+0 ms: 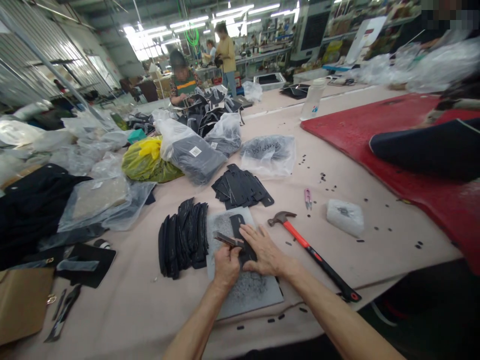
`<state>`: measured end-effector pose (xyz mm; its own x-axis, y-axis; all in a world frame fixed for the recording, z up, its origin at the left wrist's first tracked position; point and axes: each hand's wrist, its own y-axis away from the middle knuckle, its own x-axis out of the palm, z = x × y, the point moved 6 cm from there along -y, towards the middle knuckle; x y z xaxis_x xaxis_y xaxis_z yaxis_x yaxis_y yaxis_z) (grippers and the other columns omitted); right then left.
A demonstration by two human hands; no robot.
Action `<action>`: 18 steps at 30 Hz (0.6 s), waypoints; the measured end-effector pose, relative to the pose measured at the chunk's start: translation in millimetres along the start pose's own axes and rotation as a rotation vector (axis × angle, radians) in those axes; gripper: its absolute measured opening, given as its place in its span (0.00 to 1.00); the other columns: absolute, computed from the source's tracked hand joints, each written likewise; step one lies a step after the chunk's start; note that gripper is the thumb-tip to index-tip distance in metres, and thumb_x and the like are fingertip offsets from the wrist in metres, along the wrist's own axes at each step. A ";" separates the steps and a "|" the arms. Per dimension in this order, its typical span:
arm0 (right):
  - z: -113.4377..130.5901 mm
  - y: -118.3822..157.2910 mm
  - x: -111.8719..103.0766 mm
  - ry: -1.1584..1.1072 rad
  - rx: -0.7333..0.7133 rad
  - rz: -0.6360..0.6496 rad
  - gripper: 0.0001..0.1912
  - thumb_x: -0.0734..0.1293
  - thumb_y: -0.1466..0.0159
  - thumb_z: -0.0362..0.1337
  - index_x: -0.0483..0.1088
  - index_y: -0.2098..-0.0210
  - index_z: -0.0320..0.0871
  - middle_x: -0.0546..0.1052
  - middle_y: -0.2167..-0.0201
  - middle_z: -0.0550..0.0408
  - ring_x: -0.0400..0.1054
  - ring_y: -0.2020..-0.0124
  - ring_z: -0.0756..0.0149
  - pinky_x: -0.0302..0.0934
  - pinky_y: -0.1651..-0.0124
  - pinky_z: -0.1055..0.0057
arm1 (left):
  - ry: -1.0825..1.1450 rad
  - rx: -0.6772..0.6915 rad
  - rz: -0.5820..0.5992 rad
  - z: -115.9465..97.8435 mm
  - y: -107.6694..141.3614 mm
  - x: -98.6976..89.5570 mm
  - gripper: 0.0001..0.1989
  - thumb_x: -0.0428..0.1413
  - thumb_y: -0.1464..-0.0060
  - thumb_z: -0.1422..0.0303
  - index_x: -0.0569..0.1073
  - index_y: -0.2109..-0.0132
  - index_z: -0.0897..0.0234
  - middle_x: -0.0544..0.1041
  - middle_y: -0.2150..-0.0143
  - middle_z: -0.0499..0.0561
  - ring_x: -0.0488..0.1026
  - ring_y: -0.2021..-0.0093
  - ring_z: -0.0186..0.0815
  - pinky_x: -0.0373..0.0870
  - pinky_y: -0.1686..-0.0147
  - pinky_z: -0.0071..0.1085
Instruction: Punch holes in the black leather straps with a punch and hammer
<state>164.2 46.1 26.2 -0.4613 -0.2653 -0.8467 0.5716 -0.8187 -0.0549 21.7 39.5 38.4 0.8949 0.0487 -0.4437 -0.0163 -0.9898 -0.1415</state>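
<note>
My left hand (227,265) is closed round a metal punch-like tool (225,239), whose length lies slanted over a dark strip (237,223). Fingers spread, my right hand (264,250) lies flat on that strip, pressing it against a grey board (258,295) covered in dark marks. Left of the board stands a packed row of dark pieces (183,237). Behind it is a loose pile of dark slotted strips (242,186). A claw hammer (313,252) with a red and black handle rests to the right of my right hand.
Pink snips (308,198) and a white wrapped block (345,217) lie beyond the hammer. Small dark slugs are scattered about. Bagged goods (193,152) and a yellow bag (150,160) sit further back. A red sheet (375,135) covers the right side. People are in the background.
</note>
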 end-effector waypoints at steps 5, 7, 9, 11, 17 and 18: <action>-3.9 29.9 5.1 -0.027 0.073 -0.070 0.46 0.66 0.41 0.56 0.49 0.32 0.40 0.47 0.30 0.38 0.36 0.30 0.46 0.33 0.34 0.40 | 0.052 -0.019 0.023 9.5 8.3 2.0 0.12 0.50 0.42 0.70 0.78 0.58 0.63 0.81 0.58 0.53 0.78 0.56 0.39 0.75 0.53 0.36; -3.3 43.9 10.9 -0.036 0.109 -0.067 0.39 0.63 0.37 0.52 0.51 0.33 0.42 0.49 0.30 0.42 0.36 0.30 0.48 0.33 0.34 0.40 | 0.058 -0.014 0.025 9.9 12.0 2.5 0.12 0.50 0.42 0.69 0.78 0.58 0.63 0.81 0.58 0.53 0.78 0.55 0.40 0.74 0.52 0.36; -1.9 50.9 15.3 -0.041 0.153 -0.088 0.35 0.62 0.35 0.49 0.52 0.33 0.44 0.51 0.31 0.44 0.36 0.30 0.49 0.34 0.34 0.40 | 0.052 -0.002 0.039 8.9 14.8 4.3 0.12 0.51 0.41 0.69 0.78 0.57 0.63 0.81 0.57 0.53 0.77 0.54 0.40 0.74 0.50 0.37; 0.0 51.2 17.8 -0.039 0.201 -0.136 0.33 0.61 0.35 0.47 0.54 0.34 0.44 0.52 0.31 0.45 0.37 0.30 0.49 0.34 0.34 0.41 | 0.039 0.018 0.071 7.8 16.7 7.5 0.12 0.51 0.41 0.69 0.78 0.57 0.63 0.81 0.56 0.52 0.77 0.52 0.40 0.73 0.48 0.38; 5.7 43.8 20.2 -0.044 0.269 -0.249 0.29 0.63 0.37 0.40 0.61 0.37 0.43 0.56 0.33 0.46 0.42 0.31 0.50 0.35 0.34 0.44 | -0.024 0.031 0.113 9.1 17.2 13.2 0.13 0.50 0.41 0.71 0.78 0.56 0.63 0.81 0.54 0.53 0.75 0.49 0.41 0.70 0.44 0.41; 5.6 43.8 20.0 -0.049 0.279 -0.259 0.28 0.64 0.37 0.40 0.61 0.38 0.44 0.57 0.33 0.46 0.43 0.31 0.50 0.36 0.34 0.44 | -0.028 0.030 0.118 9.4 17.0 13.7 0.13 0.50 0.41 0.71 0.78 0.56 0.63 0.81 0.54 0.53 0.75 0.49 0.41 0.70 0.44 0.41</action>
<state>176.3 2.1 9.9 -0.6018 -0.0502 -0.7970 0.2285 -0.9671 -0.1117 29.6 24.6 21.6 0.8730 -0.0635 -0.4835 -0.1342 -0.9845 -0.1131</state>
